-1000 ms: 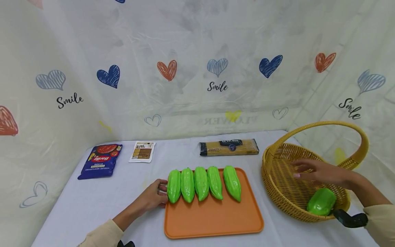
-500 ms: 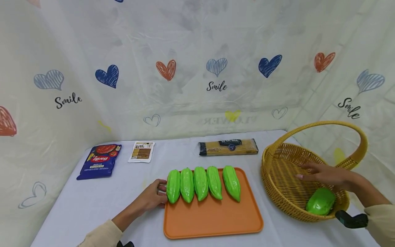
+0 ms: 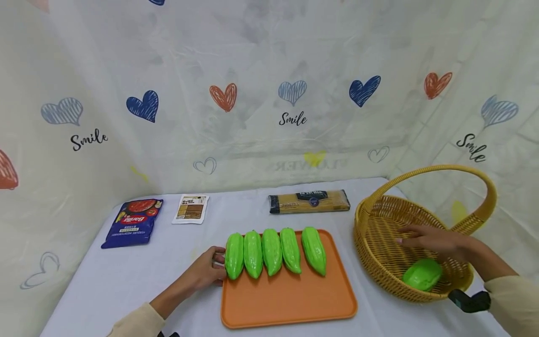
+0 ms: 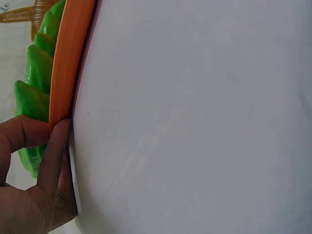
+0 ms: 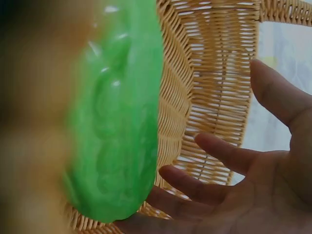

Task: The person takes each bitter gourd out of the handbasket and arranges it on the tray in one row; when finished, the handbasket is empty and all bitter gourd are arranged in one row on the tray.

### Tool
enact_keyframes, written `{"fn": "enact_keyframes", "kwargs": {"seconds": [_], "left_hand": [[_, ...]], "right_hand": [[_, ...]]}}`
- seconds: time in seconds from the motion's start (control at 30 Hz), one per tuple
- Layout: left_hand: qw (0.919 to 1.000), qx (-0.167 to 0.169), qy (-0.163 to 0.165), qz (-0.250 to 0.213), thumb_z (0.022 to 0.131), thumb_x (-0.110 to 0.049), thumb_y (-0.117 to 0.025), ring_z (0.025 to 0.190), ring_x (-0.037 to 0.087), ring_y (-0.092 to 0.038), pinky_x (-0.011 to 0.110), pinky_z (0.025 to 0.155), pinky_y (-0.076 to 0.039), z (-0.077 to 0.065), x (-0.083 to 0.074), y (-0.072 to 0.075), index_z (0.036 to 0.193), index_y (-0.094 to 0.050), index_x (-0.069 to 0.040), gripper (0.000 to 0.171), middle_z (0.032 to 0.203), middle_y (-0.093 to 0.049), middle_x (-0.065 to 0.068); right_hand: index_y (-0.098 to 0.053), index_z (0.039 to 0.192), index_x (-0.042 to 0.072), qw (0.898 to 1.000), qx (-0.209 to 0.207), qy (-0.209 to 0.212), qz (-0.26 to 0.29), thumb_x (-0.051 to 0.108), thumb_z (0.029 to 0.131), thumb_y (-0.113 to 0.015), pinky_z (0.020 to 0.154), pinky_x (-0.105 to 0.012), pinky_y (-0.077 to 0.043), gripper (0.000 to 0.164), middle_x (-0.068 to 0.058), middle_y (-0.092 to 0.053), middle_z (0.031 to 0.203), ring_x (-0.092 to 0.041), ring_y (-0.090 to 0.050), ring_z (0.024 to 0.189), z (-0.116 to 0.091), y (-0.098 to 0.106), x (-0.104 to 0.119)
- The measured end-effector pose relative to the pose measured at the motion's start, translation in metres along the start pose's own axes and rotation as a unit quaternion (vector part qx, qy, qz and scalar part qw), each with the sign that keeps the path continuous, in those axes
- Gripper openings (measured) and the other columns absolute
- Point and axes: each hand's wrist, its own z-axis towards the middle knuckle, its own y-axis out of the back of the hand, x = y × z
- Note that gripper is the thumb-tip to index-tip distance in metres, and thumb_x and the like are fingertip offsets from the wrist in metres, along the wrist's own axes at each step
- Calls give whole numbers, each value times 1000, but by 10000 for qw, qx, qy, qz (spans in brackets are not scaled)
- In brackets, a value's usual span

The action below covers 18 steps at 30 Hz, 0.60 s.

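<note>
My left hand (image 3: 209,268) pinches the left rim of an orange tray (image 3: 290,302), thumb and fingers on either side of its edge (image 4: 63,73) in the left wrist view. Several glossy green bitter melons (image 3: 272,252) lie side by side along the tray's far half. My right hand (image 3: 442,241) is over the wicker basket (image 3: 379,276), fingers spread and holding nothing. Another bitter melon (image 3: 422,274) lies in the basket's near part, below that hand. Close up in the right wrist view, the melon (image 5: 117,117) is beside my fingertips; whether they touch it I cannot tell.
At the back of the white-covered table lie a blue pouch (image 3: 134,222), a small white-and-brown packet (image 3: 191,208) and a pack of spaghetti (image 3: 309,201). The basket's tall handle (image 3: 438,167) arches above its opening. A heart-printed cloth (image 3: 252,131) hangs behind.
The bitter melon in the basket has shifted slightly left and turned a little. My right hand has stayed over the basket, its fingers flattening somewhat. My left hand keeps its place at the tray.
</note>
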Motion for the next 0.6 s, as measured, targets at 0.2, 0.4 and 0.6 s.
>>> {"fn": "enact_keyframes", "kwargs": {"seconds": [0.2, 0.4, 0.6], "left_hand": [[10000, 38, -35, -16, 76, 1, -67, 96, 22, -64, 39, 70, -63, -1, -2, 1, 140, -41, 6, 69, 116, -55, 17], [10000, 71, -50, -28, 77, 0, -67, 96, 21, -64, 39, 69, -63, -2, -3, 1, 140, -41, 6, 69, 116, -55, 17], [10000, 38, -53, -42, 76, 0, -67, 96, 21, -65, 38, 69, -63, -1, -1, 0, 140, -41, 7, 69, 115, -55, 18]], "right_hand": [[-17, 155, -7, 9995, 225, 132, 155, 50, 102, -46, 86, -71, -50, 83, -43, -18, 153, -66, -27, 135, -1, 2, 8], [-18, 156, -6, 9987, 301, 382, 124, 48, 103, -46, 87, -72, -49, 80, -42, -20, 154, -66, -26, 136, -1, 3, 13], [-24, 155, -5, 9977, 289, 604, 63, 45, 103, -48, 88, -71, -50, 76, -40, -28, 152, -65, -29, 135, 9, 2, 16]]}}
